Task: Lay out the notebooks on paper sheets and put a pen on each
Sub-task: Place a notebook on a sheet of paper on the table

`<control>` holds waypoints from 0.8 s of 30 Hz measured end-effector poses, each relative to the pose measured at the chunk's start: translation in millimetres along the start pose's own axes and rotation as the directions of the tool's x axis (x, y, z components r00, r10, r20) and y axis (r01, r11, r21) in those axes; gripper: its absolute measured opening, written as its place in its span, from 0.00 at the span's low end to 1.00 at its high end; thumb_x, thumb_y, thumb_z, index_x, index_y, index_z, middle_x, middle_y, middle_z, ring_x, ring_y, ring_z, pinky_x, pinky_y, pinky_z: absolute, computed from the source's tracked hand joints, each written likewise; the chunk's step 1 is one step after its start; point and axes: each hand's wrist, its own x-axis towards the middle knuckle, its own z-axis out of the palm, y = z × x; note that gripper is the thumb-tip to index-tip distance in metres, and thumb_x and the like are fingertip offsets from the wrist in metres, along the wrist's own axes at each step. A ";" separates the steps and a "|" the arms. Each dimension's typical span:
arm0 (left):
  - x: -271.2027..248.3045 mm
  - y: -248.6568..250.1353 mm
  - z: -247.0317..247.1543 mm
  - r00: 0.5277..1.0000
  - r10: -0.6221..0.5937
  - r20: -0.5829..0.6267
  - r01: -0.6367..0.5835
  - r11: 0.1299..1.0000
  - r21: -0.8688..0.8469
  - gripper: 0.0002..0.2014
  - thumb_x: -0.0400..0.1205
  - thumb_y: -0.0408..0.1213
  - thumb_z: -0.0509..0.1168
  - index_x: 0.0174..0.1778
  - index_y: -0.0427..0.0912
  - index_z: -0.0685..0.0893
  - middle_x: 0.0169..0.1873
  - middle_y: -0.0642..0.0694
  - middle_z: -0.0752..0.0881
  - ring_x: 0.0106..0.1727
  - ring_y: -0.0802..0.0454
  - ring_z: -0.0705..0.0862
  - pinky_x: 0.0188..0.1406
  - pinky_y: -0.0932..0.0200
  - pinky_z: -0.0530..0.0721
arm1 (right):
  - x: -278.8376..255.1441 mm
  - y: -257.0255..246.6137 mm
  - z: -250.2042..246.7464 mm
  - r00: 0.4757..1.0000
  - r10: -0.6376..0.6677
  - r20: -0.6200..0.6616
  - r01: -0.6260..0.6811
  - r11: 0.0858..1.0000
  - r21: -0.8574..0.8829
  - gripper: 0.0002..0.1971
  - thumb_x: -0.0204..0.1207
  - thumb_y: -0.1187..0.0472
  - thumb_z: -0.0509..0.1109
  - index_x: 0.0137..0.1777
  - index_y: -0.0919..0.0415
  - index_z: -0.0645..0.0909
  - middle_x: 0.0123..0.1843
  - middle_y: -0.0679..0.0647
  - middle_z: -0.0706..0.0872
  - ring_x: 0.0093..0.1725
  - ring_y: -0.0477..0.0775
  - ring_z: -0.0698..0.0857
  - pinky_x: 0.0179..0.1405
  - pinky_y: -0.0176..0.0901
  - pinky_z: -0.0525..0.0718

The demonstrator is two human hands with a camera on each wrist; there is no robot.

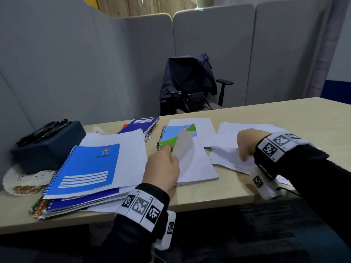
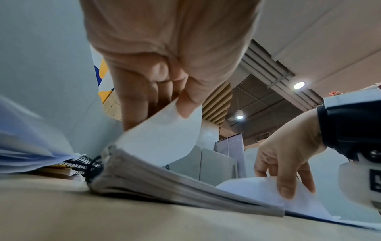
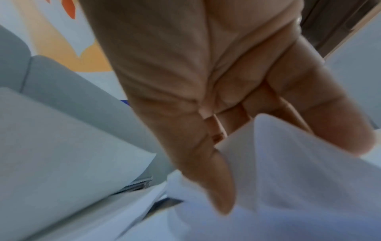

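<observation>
- Head view: my left hand [image 1: 162,168] pinches the lifted corner of one white paper sheet [image 1: 185,144] from the thick white paper ream [image 1: 197,168]. My right hand [image 1: 247,144], fingers curled, picks at the loose white sheets [image 1: 228,158] to the right. The green-and-blue spiral notebook [image 1: 171,137] lies on the far end of the ream, partly under the raised sheet. The blue spiral notebook [image 1: 85,168] rests on paper to the left. The black pens [image 1: 43,131] sit on a dark blue box [image 1: 47,149], none placed yet.
- Risk: lifting further may drag several sheets or shift the notebook on the ream.
- Left wrist view: thumb and fingers [image 2: 185,107] clamp a single curling sheet; a hard pull could crease it.
- Right wrist view: blurred; my fingertips [image 3: 222,192] touch crumpled paper, but whether they grip it I cannot tell.
- Obstacles: overlapping stacks crowd the beige table [image 1: 284,114].
</observation>
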 end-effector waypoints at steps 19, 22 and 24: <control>1.5 0.3 -48.4 0.982 -0.101 -0.163 0.068 0.979 -0.193 0.18 0.81 0.36 0.56 0.66 0.50 0.80 0.52 0.46 0.86 0.51 0.46 0.81 0.46 0.58 0.75 | -37.9 14.6 -69.4 0.804 0.005 -0.594 0.385 0.757 0.528 0.17 0.76 0.72 0.65 0.54 0.52 0.90 0.55 0.52 0.90 0.54 0.48 0.87 0.62 0.35 0.77; -0.1 -1.5 -57.4 0.976 -0.113 -0.185 0.071 0.973 -0.220 0.20 0.82 0.33 0.55 0.68 0.51 0.79 0.56 0.46 0.86 0.47 0.49 0.79 0.46 0.62 0.72 | -29.2 5.0 -45.7 0.885 -0.191 -0.424 0.392 0.797 0.460 0.19 0.77 0.74 0.66 0.54 0.50 0.90 0.60 0.45 0.88 0.60 0.41 0.83 0.61 0.28 0.71; -1.3 -4.0 -59.3 0.977 -0.108 -0.183 0.064 0.971 -0.232 0.20 0.82 0.33 0.56 0.68 0.52 0.79 0.54 0.45 0.87 0.44 0.50 0.79 0.42 0.64 0.73 | -25.9 4.6 -32.4 0.920 -0.262 -0.292 0.370 0.825 0.427 0.21 0.77 0.75 0.66 0.55 0.48 0.90 0.64 0.44 0.86 0.63 0.41 0.82 0.60 0.29 0.72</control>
